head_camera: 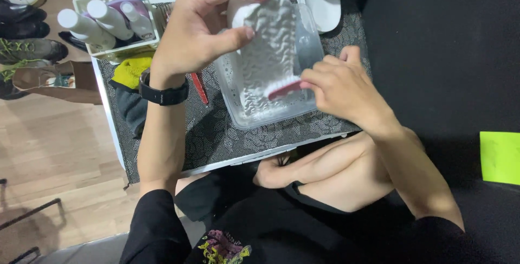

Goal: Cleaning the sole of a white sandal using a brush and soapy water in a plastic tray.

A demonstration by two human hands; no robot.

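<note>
We see the left hand [197, 31] gripping a white ridged-sole shoe [265, 42] at upper centre, over a clear plastic tub [271, 115]. The right hand [338, 88] pinches a pink-handled brush [285, 89] against the sole.

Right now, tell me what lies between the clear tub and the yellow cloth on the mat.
In the head view, a red-handled tool lies on the patterned mat between the clear plastic tub and the yellow cloth, partly hidden by the left hand and wrist.

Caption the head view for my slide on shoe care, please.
Left hand holds a white shoe sole-up over a clear tub while right hand scrubs with a pink brush.
</note>
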